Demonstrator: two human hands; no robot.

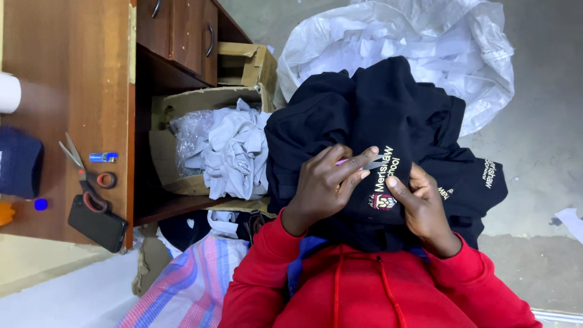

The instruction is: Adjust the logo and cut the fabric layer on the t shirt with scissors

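Left of the black garment (376, 115) heaped on my lap, scissors (91, 179) lie on the wooden desk (91, 73), and a cardboard box (182, 115) of grey clothes sits nearer. My left hand (325, 182) pinches a thin pink tool (342, 161) against the garment's embroidered crest (382, 200). Just right of the crest, my right hand (422, 209) presses the cloth flat, fingers closed on it. I judge a slip of the tool could snag stitches or prick my right fingertips, since they sit so close.
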